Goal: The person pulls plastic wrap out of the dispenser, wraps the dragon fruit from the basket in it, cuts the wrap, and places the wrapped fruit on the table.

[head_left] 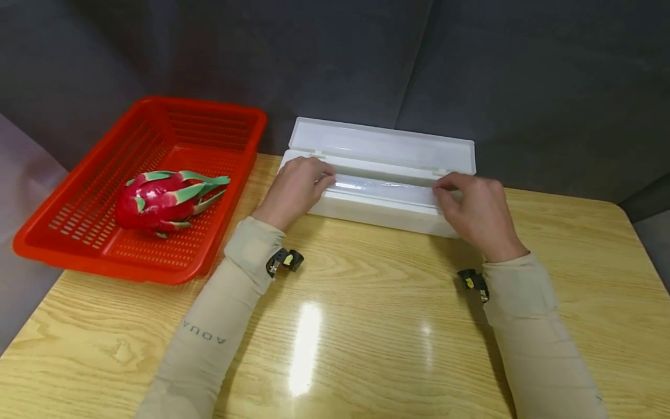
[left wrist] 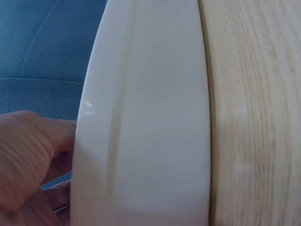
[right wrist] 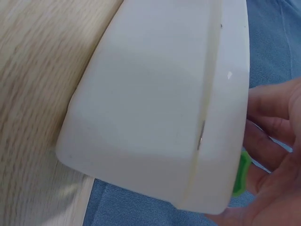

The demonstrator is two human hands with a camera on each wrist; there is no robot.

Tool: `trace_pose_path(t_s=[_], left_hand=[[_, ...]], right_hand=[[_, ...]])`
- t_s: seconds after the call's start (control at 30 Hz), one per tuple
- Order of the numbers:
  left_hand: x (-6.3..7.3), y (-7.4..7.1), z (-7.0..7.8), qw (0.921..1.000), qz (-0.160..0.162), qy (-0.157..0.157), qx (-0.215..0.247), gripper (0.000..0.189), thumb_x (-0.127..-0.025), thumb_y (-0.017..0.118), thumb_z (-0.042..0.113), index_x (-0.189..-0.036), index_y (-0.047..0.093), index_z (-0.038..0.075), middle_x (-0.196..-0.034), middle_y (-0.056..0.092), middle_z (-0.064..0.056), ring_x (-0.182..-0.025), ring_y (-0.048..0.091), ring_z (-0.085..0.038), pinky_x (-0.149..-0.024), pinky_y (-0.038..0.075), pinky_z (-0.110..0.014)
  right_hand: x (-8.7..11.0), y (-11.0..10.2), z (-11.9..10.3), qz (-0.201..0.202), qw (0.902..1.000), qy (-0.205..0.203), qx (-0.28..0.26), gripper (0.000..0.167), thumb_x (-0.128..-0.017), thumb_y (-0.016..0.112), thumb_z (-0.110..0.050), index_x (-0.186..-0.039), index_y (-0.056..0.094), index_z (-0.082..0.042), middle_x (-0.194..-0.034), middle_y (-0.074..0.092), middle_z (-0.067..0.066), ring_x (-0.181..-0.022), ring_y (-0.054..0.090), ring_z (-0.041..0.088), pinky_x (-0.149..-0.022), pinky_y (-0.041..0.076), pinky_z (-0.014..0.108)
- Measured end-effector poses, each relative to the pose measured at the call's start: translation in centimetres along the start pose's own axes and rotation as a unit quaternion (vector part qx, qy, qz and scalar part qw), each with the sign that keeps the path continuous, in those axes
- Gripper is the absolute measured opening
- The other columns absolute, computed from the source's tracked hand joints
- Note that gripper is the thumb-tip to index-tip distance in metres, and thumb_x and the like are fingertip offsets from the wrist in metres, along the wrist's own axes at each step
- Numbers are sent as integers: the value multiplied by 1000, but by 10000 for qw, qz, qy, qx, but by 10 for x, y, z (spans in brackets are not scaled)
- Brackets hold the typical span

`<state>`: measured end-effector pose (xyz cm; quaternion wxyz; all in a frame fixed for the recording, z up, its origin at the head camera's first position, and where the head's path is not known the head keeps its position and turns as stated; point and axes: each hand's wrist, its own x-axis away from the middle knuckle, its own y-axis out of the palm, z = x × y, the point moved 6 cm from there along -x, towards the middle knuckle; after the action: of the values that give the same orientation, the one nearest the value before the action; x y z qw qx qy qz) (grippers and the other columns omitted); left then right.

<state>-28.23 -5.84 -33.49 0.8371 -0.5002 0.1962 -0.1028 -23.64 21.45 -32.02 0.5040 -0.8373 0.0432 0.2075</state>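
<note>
A long white cling film dispenser box [head_left: 382,216] lies across the far part of the table, its hinged lid [head_left: 382,139] tipped back. Clear, shiny cling film [head_left: 384,188] stretches along its opening. My left hand [head_left: 297,189] pinches the film near the left end, thumb against fingers. Near the right end, my right hand [head_left: 473,208] pinches it the same way. In both wrist views the box's front wall [left wrist: 160,113] hides the fingertips. A small green piece [right wrist: 241,174] shows by the right fingers in the right wrist view.
A red plastic basket [head_left: 209,265] stands at the left of the wooden table [head_left: 366,326], with a red and green dragon fruit [head_left: 159,201] in it. A dark grey curtain [head_left: 340,58] hangs right behind the box and basket.
</note>
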Motion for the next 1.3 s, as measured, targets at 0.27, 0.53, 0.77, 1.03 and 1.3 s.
trace_pose_path(t_s=[0.27,0.53,0.77,1.03,1.3], left_hand=[[-1,-1,1,10000,3,-9,14,20,-101,66,17,-113,79,6,-116,79,-11,-114,71,-30,-106,52,-42],[-2,1,5,9996,107,254,-109,16,-103,62,14,-108,74,5,-105,77,-11,-100,71,-30,-96,55,-43],[-1,0,7,9992,224,289,-186,14,-105,58,15,-110,69,6,-101,76,-10,-90,71,-28,-85,60,-43],[2,-2,9,9979,376,433,-297,14,-105,58,13,-112,68,6,-105,77,-10,-91,73,-28,-86,61,-44],[4,-2,10,9970,503,499,-320,13,-104,59,10,-111,69,5,-105,77,-11,-94,75,-28,-87,61,-43]], right_hand=[[0,-4,-4,197,9997,-111,-3,18,-97,61,-4,-99,77,3,-99,79,23,-92,75,40,-82,56,55],[2,-7,-4,187,9998,-33,83,17,-97,62,-5,-99,77,3,-100,78,24,-93,75,41,-83,57,56],[5,-7,-5,161,9999,-38,18,17,-97,63,-4,-101,78,3,-101,78,24,-94,75,40,-85,58,56],[6,-7,-6,76,9999,45,63,16,-96,65,-5,-102,78,3,-103,78,25,-95,75,40,-87,58,57],[8,-10,-6,133,9998,-107,73,15,-95,68,-4,-101,80,2,-102,79,24,-98,76,41,-86,58,57]])
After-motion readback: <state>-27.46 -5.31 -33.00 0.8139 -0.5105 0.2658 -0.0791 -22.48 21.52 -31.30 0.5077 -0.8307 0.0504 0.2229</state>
